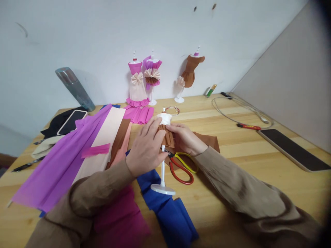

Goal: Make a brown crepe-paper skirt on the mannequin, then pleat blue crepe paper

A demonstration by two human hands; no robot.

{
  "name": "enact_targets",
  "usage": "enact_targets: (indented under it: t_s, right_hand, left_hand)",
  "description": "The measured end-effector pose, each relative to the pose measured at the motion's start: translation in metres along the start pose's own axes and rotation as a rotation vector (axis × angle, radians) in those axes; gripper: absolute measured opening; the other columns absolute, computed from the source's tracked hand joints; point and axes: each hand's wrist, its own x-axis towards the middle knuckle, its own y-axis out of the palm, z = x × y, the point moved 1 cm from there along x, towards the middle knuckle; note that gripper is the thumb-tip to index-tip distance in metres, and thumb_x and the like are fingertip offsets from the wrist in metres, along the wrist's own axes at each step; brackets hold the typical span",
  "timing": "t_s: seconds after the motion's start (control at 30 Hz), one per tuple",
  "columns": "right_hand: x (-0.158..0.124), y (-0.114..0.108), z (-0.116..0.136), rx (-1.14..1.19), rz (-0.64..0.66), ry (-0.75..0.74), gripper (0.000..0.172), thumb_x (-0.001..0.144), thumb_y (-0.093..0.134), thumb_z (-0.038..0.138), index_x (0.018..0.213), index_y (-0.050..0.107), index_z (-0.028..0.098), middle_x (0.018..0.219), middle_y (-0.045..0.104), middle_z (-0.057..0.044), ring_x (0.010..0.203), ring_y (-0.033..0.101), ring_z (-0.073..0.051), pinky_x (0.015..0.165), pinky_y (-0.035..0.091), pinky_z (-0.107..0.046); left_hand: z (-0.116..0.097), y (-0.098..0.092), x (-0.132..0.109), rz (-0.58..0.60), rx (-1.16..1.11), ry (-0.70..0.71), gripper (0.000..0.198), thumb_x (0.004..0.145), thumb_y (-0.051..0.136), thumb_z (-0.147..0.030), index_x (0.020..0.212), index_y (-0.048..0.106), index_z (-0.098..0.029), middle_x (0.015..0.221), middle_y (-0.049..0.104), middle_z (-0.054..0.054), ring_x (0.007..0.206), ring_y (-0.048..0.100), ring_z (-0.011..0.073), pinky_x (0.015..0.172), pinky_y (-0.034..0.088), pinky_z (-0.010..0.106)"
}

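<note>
A miniature dress form (162,172) on a white stand is upright in front of me, its round base over blue crepe paper (157,203). Pleated brown crepe paper (168,138) is wrapped about its lower torso, below a white top (164,119). My left hand (147,148) curls around the form's left side, fingers on the torso and thumb near the brown paper. At the other side, my right hand (184,137) pinches the brown paper's edge; some fingertips are hidden behind it. Scissors (182,172) with red and yellow handles lie just right of the stand.
Three dressed forms stand by the wall, including one in pink (137,88) and one in brown (190,70). Purple crepe paper (69,165) and other strips spread across the left. A phone (294,148), a cable (232,119) and a bracelet (172,110) lie on the wooden table (227,193).
</note>
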Motion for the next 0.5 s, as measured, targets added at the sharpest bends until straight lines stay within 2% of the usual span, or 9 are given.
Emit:
enact_targets:
  t_s: [0.07, 0.13, 0.3, 0.4, 0.5]
  right_hand:
    - [-0.001, 0.0, 0.0, 0.009, 0.007, 0.008, 0.011, 0.073, 0.074, 0.027, 0.076, 0.068, 0.018, 0.071, 0.07, -0.003, 0.063, 0.063, -0.017, 0.061, 0.047, -0.03]
    - [-0.001, 0.001, 0.0, 0.011, 0.011, 0.011, 0.01, 0.073, 0.073, 0.026, 0.074, 0.068, 0.018, 0.068, 0.069, -0.003, 0.061, 0.062, -0.016, 0.059, 0.046, -0.029]
    - [-0.001, -0.001, 0.003, 0.008, 0.004, 0.004, 0.009, 0.074, 0.072, 0.025, 0.073, 0.069, 0.016, 0.069, 0.07, -0.004, 0.059, 0.062, -0.016, 0.059, 0.046, -0.029]
    - [-0.001, -0.001, 0.003, 0.011, 0.003, -0.006, 0.01, 0.073, 0.073, 0.025, 0.072, 0.069, 0.016, 0.069, 0.07, -0.003, 0.058, 0.062, -0.015, 0.057, 0.046, -0.028]
    - [0.0, -0.001, 0.003, 0.018, 0.0, -0.018, 0.01, 0.071, 0.075, 0.025, 0.072, 0.069, 0.017, 0.068, 0.07, -0.003, 0.058, 0.062, -0.014, 0.058, 0.047, -0.027]
  left_hand:
    - [-0.002, 0.005, -0.001, -0.071, 0.062, 0.009, 0.025, 0.081, 0.063, -0.023, 0.103, 0.057, -0.013, 0.144, 0.046, 0.024, 0.142, 0.036, 0.0364, 0.112, 0.037, 0.056]
    - [0.002, 0.01, -0.002, -0.127, 0.088, 0.038, 0.015, 0.085, 0.055, -0.018, 0.099, 0.059, -0.014, 0.141, 0.05, 0.022, 0.14, 0.039, 0.033, 0.112, 0.038, 0.053]
    - [0.016, 0.014, -0.01, -0.145, 0.121, 0.082, 0.024, 0.092, 0.041, -0.01, 0.087, 0.063, -0.019, 0.14, 0.056, 0.012, 0.141, 0.04, 0.0267, 0.116, 0.033, 0.049]
    - [0.018, 0.017, -0.015, -0.155, 0.137, 0.113, 0.027, 0.093, 0.04, -0.01, 0.092, 0.064, -0.02, 0.142, 0.056, 0.01, 0.143, 0.038, 0.0252, 0.117, 0.03, 0.049]
    - [0.017, 0.018, -0.013, -0.146, 0.141, 0.122, 0.029, 0.091, 0.042, -0.01, 0.109, 0.063, -0.02, 0.144, 0.054, 0.011, 0.143, 0.038, 0.0266, 0.116, 0.03, 0.049]
